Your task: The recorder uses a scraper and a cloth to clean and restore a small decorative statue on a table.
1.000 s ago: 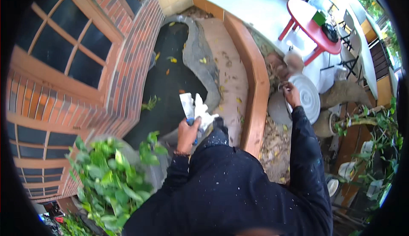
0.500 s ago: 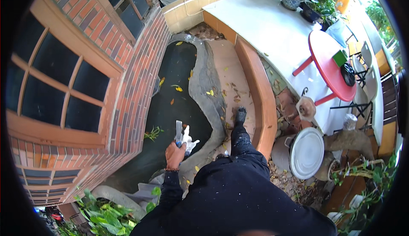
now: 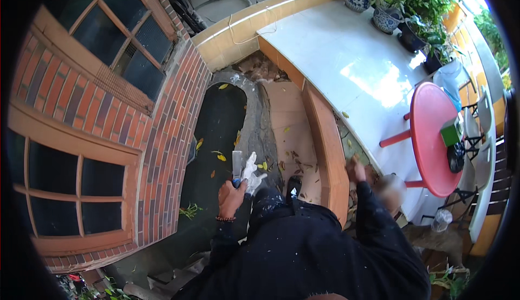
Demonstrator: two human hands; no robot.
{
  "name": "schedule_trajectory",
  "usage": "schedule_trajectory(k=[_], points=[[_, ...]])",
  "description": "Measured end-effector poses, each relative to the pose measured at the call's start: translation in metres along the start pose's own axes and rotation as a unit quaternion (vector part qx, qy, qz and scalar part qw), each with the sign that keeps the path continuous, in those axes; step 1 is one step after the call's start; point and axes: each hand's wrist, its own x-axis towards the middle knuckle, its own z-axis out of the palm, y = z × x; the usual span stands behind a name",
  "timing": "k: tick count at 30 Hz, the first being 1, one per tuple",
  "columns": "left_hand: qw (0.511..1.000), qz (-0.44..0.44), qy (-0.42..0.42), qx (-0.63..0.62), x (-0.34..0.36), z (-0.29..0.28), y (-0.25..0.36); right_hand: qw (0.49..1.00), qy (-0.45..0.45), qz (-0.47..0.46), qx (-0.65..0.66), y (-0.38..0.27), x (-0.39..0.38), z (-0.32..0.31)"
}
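Observation:
My left hand (image 3: 231,199), a beaded bracelet on its wrist, is closed round the blue handle of a putty knife (image 3: 237,162) whose flat metal blade points away from me. Against the same hand is a crumpled white thing (image 3: 251,171), perhaps cloth or plastic; how it is held is partly hidden. Both are above the edge of a dark pond (image 3: 214,129). My right hand (image 3: 356,171) is low at the right, just beyond the orange-brown ledge (image 3: 325,148). It is small and blurred, so its finger position is unclear, and I see nothing in it.
A brick wall (image 3: 168,154) with windows borders the pond on the left. My foot (image 3: 294,185) is on a tiled path (image 3: 295,118) with fallen leaves. On the right are a white platform (image 3: 319,40), a red table (image 3: 430,132), folding chairs (image 3: 485,159) and potted plants (image 3: 387,18).
My view has shifted forward along the path. My right arm has come into view at the right. The putty knife and white thing stay in my left hand.

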Motion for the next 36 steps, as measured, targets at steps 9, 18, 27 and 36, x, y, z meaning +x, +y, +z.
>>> schedule_trajectory(k=[9,18,27,36], points=[[0.993,-0.075,0.057,-0.073,0.157,-0.005,0.075,0.984,-0.095,-0.117,0.093,-0.191,0.295,-0.029],[0.994,-0.027,0.016,-0.109,0.371,-0.02,0.214,0.898,-0.319,0.12,-0.278,0.115,0.197,0.077],[0.991,0.031,-0.036,-0.125,0.551,-0.037,0.346,0.912,-0.245,0.318,-0.083,0.175,0.152,0.06],[0.954,0.175,-0.2,-0.136,0.604,0.026,0.543,0.902,-0.23,0.329,0.157,0.056,0.427,0.036]])
